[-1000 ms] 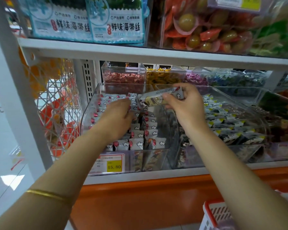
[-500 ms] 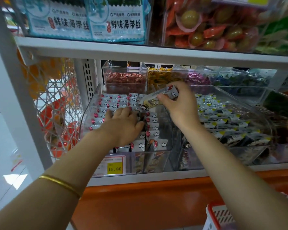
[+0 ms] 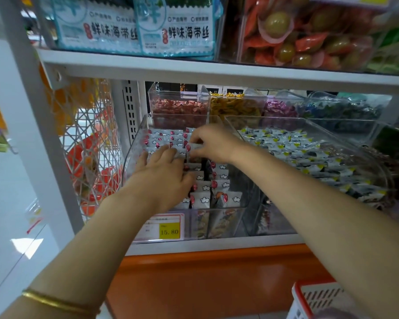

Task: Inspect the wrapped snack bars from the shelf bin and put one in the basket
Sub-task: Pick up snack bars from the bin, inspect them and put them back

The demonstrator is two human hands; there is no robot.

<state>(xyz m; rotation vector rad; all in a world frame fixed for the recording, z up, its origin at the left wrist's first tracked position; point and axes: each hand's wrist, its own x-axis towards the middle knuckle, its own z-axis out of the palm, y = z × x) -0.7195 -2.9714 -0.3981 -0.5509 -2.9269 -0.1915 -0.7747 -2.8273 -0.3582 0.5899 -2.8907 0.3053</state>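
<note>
Both hands are inside the clear shelf bin (image 3: 134, 153) on the middle shelf (image 3: 217, 246). Left hand (image 3: 162, 173) lies palm-down on the rows of wrapped snack bars (image 3: 219, 180), fingers (image 3: 168, 151) spread a bit and flat on the wrappers — not clamped on anything that can be seen. Right hand (image 3: 213, 142) reaches in from the right, w/ fingers curled together over a white wrapper near the bin's middle; looks like a pinch on one bar, but blur hides the grip, so can't tell for sure.

Bars stand in tight rows, white wrappers w/ red dots and cloud marks. A yellow price tag (image 3: 169, 230) reading 15.80 sits on the bin's front. Just beside, on the right, a second clear bin (image 3: 366, 162) holds white, black and yellow packets. Behind both — smaller bins of red, yellow, purple and blue candies. Upper shelf carries seaweed packs (image 3: 134, 31) w/ Chinese print.

Gold bangle (image 3: 58, 302) on the left forearm. The red-and-white basket (image 3: 313, 298) shows at lower right, well apart from the hands; its inside isn't visible.
</note>
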